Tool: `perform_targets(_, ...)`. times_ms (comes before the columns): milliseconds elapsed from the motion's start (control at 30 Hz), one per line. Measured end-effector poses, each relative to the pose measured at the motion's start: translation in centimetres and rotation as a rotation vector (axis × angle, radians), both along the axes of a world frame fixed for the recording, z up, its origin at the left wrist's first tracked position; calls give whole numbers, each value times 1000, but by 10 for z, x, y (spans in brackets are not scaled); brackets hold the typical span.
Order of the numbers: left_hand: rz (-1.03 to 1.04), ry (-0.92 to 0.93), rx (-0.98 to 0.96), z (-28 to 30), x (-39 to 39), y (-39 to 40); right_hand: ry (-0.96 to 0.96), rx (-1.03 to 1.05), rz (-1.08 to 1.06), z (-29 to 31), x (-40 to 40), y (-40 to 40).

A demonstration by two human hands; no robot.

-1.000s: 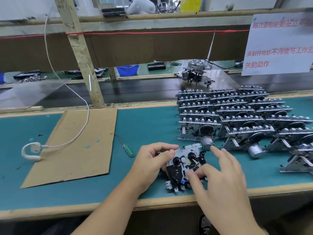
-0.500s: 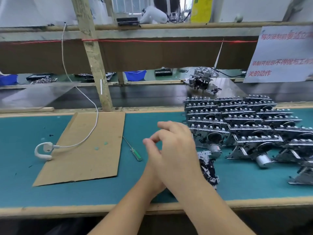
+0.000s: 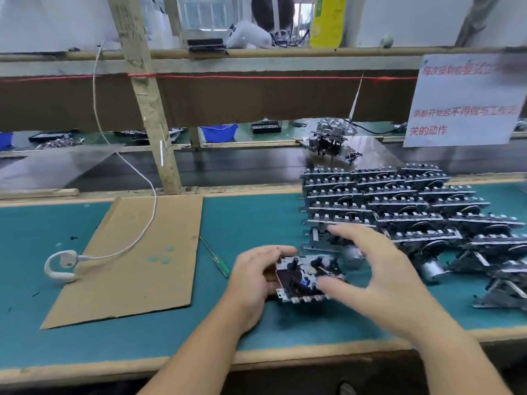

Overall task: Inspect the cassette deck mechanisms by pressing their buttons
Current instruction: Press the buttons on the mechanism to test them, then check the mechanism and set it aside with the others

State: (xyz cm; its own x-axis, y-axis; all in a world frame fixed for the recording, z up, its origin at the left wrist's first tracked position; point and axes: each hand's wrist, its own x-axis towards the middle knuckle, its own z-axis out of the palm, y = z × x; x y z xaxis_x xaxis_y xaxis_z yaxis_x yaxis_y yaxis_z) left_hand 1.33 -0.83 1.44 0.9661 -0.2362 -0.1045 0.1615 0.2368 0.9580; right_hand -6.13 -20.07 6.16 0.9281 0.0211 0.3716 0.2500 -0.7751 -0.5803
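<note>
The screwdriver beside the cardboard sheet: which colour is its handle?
The screwdriver has a translucent green handle and a thin metal shaft, seen best in the head view.

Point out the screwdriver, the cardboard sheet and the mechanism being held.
screwdriver [image 3: 222, 266], head view, green handle.
cardboard sheet [image 3: 134, 269], head view, bare middle.
mechanism [image 3: 296, 276], head view, top face, gripped by the left hand [image 3: 253, 277].

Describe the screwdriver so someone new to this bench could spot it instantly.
Start at the cardboard sheet lying on the left of the teal bench mat. Just off its right edge, between it and the left hand, lies the screwdriver, pointing away from the person. It is the only loose hand tool there: a thin metal shaft with a translucent green handle.
</note>
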Motion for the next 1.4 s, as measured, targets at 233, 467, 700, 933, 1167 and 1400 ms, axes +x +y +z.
perform_targets(233, -39, -65, 79, 0, -5, 3, -130, -108, 54, -36, -24, -18)
perform_targets(467, -201, -232, 333, -9, -17, -9, -101, -159, 5, -20, -50, -15)
perform_targets(700, -113, -582, 638, -12, -18, -5, -313, -99, -368, 37, -97, -84)
perform_targets(933, -166, -1145, 1073, -17, -21, -39, -152, -120, -1121, 49, -68, -254)
perform_targets(1167, -145, -1430, 731, 0, -39, -113, 172, -49, -1226, 17, -23, -354)
perform_targets(1400, -113, -1200, 1290, 33, 0, -162, 409, -82, -1235, 3, -6, -369)
